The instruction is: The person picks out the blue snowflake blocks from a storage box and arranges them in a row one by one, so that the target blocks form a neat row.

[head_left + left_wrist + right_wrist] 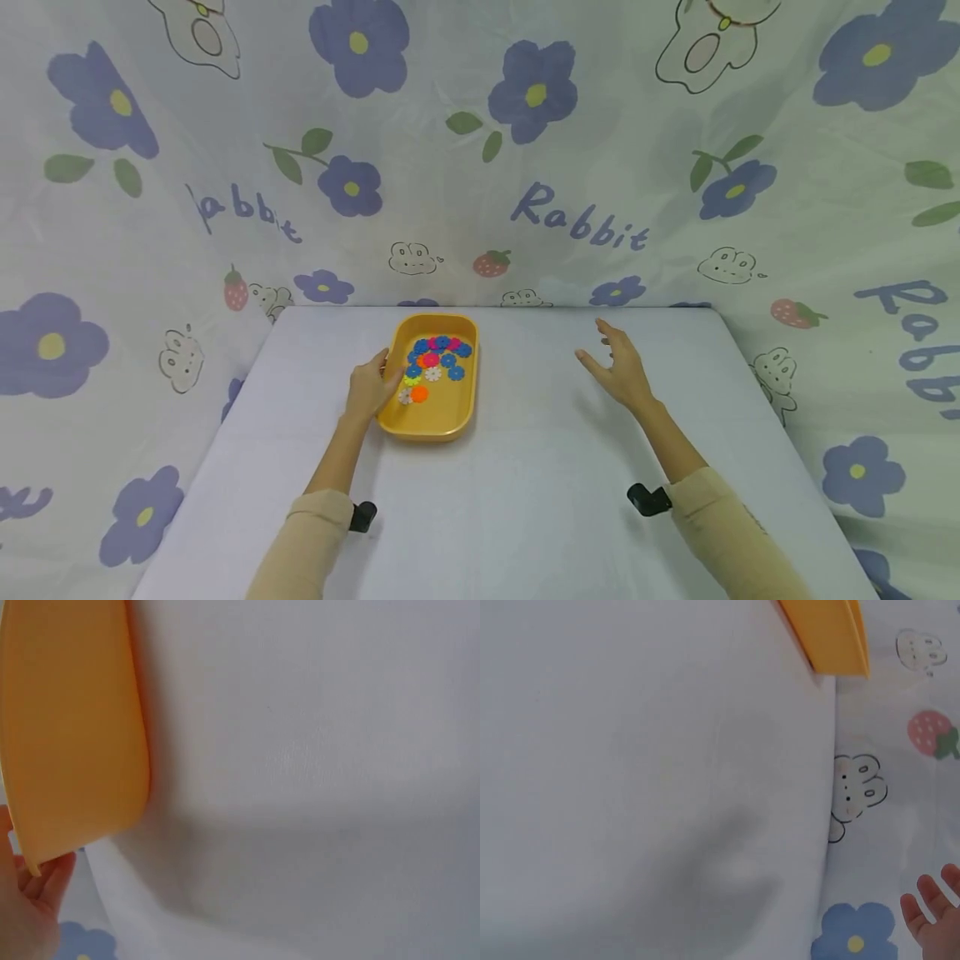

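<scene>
A yellow plastic tray (442, 422) stands left of the middle on the white table. Flower-shaped pieces (456, 373) in blue, pink, orange, white and yellow-green lie inside it, mostly toward its far half. My left hand (369, 387) grips the tray's left rim, thumb over the inside and fingers outside. In the left wrist view, the tray's outer wall (75, 735) fills the upper left, with the hand (34, 915) at its lower end. My right hand (622, 371) hovers to the right of the tray, fingers spread and holding nothing; the right wrist view shows its fingertips (913, 913).
The white table (525, 500) ends at a patterned cloth (450, 167) with flowers and rabbits, which hangs behind and on both sides. Each wrist wears a black camera mount (649, 500). The right hand casts a shadow on the tabletop.
</scene>
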A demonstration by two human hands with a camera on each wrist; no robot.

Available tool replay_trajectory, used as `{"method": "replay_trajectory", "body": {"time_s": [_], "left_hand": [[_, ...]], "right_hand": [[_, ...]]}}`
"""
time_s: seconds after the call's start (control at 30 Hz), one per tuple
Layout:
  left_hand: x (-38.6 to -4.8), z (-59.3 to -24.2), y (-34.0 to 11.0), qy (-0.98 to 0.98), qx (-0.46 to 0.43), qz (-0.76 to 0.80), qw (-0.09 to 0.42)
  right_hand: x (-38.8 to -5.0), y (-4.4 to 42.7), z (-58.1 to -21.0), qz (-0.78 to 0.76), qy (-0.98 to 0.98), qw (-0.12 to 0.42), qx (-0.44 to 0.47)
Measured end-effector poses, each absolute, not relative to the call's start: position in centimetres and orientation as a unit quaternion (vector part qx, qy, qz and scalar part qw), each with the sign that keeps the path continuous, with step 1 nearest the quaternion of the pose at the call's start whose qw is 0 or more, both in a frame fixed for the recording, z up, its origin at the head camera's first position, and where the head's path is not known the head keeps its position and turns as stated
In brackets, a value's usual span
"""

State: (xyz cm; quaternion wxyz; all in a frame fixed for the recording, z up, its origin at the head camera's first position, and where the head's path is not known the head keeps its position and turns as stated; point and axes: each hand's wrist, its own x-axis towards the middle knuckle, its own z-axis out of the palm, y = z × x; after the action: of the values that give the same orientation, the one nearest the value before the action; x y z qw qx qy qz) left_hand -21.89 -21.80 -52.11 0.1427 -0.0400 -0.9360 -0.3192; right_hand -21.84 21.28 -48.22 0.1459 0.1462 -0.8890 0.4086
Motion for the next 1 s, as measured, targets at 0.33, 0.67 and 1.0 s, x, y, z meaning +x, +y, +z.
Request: {"method": "replay_trajectory", "body": {"time_s": [0.33,0.67,1.0], "left_hand": [[-21.6,-53.9,-21.7,-0.886,-0.014,-0.425,0.183],[-20.1,-51.4,-20.8,-0.775,0.069,-0.616,0.121],[-20.4,-54.8,-20.8,-0.740,0.096,-0.654,0.125]], "right_hand": [[-22.1,18.8,-49.1,0.462,-0.862,0.154,0.143],[-22.1,16.3,-49.8,0.497,-0.848,0.126,0.137],[-22.1,12.4,-50.8,0.513,-0.833,0.123,0.165]]}}
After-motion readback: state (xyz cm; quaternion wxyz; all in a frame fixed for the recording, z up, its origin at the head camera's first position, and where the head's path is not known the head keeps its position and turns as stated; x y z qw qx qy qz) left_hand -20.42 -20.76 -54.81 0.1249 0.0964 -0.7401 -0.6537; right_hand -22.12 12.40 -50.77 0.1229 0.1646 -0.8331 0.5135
